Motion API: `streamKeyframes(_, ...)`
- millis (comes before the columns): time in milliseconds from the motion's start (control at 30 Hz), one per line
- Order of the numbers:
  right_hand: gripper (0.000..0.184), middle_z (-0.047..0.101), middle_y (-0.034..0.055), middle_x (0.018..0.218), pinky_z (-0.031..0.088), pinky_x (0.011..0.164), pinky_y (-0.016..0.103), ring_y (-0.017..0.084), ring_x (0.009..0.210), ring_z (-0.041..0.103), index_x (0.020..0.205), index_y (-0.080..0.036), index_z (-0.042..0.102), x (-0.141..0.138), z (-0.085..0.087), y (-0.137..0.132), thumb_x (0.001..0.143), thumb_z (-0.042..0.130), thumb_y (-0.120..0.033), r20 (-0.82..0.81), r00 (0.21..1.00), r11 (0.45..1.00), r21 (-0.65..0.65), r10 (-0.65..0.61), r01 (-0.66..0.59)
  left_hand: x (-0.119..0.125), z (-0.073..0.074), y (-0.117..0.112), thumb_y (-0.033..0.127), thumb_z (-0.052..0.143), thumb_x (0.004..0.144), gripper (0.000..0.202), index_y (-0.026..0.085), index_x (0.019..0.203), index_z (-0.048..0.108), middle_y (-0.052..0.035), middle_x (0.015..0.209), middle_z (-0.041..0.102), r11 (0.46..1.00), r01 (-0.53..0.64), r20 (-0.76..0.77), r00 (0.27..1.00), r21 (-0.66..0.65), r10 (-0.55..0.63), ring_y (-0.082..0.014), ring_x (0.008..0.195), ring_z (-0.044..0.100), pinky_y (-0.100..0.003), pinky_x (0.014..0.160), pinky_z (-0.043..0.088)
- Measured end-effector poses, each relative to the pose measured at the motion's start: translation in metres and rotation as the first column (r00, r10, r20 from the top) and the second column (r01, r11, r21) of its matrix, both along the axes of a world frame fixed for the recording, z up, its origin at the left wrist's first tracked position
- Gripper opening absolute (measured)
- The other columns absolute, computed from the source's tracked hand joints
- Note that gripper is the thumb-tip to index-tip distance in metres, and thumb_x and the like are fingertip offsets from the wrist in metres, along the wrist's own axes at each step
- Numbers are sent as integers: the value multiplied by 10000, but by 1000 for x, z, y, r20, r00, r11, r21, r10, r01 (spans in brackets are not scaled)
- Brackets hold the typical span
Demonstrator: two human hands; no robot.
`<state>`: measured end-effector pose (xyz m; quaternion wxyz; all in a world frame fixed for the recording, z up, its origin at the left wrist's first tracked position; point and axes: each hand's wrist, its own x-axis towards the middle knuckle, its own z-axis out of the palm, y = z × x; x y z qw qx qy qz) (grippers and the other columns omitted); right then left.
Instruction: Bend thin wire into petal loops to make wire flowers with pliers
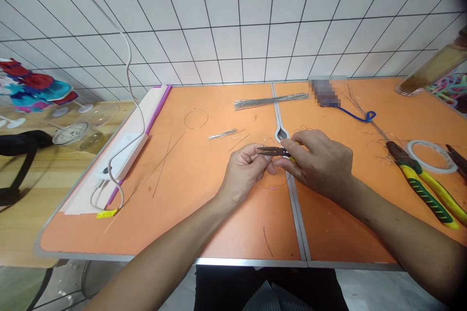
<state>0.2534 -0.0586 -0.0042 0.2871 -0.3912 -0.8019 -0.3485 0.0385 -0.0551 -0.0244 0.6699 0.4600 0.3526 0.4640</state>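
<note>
My right hand grips small needle-nose pliers near the middle of the orange table, their dark jaws pointing left. Close against the jaws, my left hand pinches with thumb and forefinger. A thin wire loop hangs below and between the hands; its upper part is partly hidden by the fingers. Just beyond the hands lie a short bundle of silvery wires and a longer wire bundle. A wire ring rests farther left.
At right are large yellow-green pliers, a white tape roll and a blue cord. A white power strip with a cable stands at left. Loose wires cross nearby. A glass bottle occupies the back right.
</note>
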Motion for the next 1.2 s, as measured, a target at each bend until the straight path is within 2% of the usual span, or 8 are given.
streamKeyframes(267,431,783,42,912,271,598,326,168,774,632,1016,-196,776,0,0,0,1179,585,-546,-6,1000,999,-36,23,-23,2,2,1,497,881,916,347,171,989,785,-1,655,725,1000,10,41,999,12,-11,-77,498,390,-250,506,268)
streamKeyframes(633,419,788,57,936,303,630,330,190,840,650,1055,-200,792,1,0,1,1149,638,-578,-1,1000,999,-40,31,-31,5,6,1,324,850,846,201,173,966,793,-3,654,746,1000,13,43,999,12,-14,-76,502,419,-239,527,310)
streamKeyframes(800,424,785,63,922,297,627,330,190,823,649,1049,-193,791,1,-1,2,1152,634,-574,-16,999,999,-32,42,-42,5,7,0,354,833,875,222,170,994,797,-10,685,761,1000,24,31,999,19,-25,-71,500,391,-242,525,293)
streamKeyframes(1033,417,775,67,906,281,619,338,187,807,644,1010,-178,775,0,-1,2,1166,622,-533,-21,998,996,-71,54,-56,4,5,-2,317,785,929,178,173,1027,820,28,645,699,998,6,6,1000,61,-7,-73,505,361,-247,534,287)
streamKeyframes(1200,480,759,52,885,267,595,342,173,768,613,951,-186,760,-1,-4,3,1187,564,-555,-33,998,996,-80,45,-48,5,8,-1,290,759,932,111,185,934,794,22,650,709,997,-17,-22,1000,71,19,-77,511,386,-255,572,337)
